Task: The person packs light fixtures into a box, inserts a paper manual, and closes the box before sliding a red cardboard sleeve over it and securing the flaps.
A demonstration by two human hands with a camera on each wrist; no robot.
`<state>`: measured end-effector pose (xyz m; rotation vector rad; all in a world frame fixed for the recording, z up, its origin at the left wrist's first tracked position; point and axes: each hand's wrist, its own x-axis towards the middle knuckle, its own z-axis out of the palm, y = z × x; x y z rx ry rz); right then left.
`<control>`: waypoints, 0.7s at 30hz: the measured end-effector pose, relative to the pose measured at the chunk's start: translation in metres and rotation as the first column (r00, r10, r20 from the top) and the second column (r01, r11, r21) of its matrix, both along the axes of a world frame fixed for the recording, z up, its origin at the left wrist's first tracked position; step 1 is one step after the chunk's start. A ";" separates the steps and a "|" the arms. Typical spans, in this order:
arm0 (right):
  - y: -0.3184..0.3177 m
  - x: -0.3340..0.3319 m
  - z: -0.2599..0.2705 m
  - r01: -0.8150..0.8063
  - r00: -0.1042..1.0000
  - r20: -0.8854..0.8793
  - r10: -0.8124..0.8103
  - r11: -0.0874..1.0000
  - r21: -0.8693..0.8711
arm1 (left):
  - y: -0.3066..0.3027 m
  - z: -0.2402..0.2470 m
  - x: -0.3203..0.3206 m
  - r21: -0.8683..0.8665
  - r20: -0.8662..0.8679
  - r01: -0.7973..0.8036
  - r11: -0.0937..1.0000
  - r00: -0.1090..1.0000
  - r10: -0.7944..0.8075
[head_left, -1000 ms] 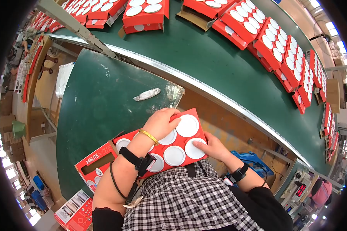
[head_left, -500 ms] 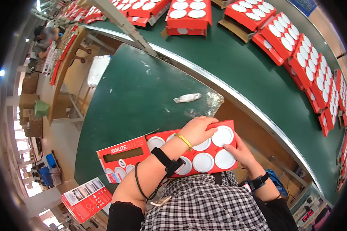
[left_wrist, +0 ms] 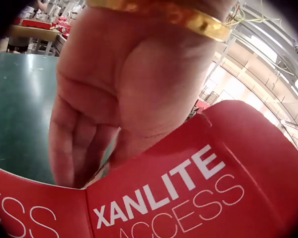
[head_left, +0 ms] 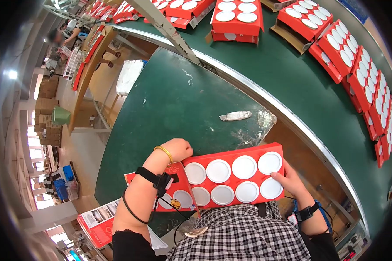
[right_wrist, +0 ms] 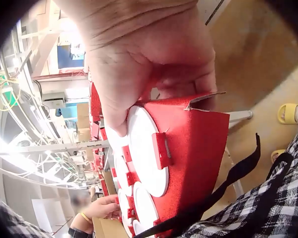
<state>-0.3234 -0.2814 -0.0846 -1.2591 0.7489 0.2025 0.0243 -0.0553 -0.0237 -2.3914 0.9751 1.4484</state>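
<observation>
A long red cardboard box (head_left: pixel 233 182) with two rows of round white discs rests at the table's near edge against the checked apron. My right hand (head_left: pixel 293 180) holds its right end, thumb over a white disc (head_left: pixel 270 188). In the right wrist view the fingers of that hand (right_wrist: pixel 154 64) wrap behind the box's end. My left hand (head_left: pixel 177 150) grips the far edge by the box's left end, where a printed flap (head_left: pixel 178 185) is bent up. In the left wrist view its fingers reach behind the folded red panel (left_wrist: pixel 188 198) marked XANLITE, partly hidden.
A red-and-white printed box (head_left: pixel 96 224) lies beside my left forearm. A crumpled whitish wrapped piece (head_left: pixel 236 115) lies on the green table (head_left: pixel 161 100). Beyond a metal rail (head_left: pixel 248 89), several red boxes (head_left: pixel 337 48) with white discs stand in rows. A post (head_left: pixel 170 32) rises there.
My left hand has moved from the box's right part to its left end and taken hold there. The flap, flat before, is now raised. My right hand keeps its hold; the view has swung left.
</observation>
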 end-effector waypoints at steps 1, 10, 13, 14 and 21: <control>0.000 0.000 -0.002 -0.004 1.000 -0.001 0.004 1.000 0.001 | 0.005 0.006 -0.006 -0.182 0.058 -0.148 0.972 0.985 0.161; 0.001 0.002 -0.008 -0.005 1.000 -0.015 0.005 1.000 0.007 | 0.005 0.007 0.008 0.098 -0.104 0.172 0.980 0.981 -0.161; 0.000 0.002 -0.011 -0.017 1.000 0.005 0.017 1.000 0.000 | 0.002 -0.002 0.002 0.174 -0.047 0.264 0.949 0.964 -0.260; -0.001 0.002 -0.011 -0.032 0.999 0.000 0.032 0.999 -0.007 | 0.001 -0.003 0.002 0.178 -0.051 0.268 0.947 0.963 -0.264; -0.014 0.013 -0.013 -0.148 0.989 0.024 0.149 0.988 -0.051 | 0.025 -0.014 0.005 0.002 -0.129 -0.010 1.000 0.992 0.010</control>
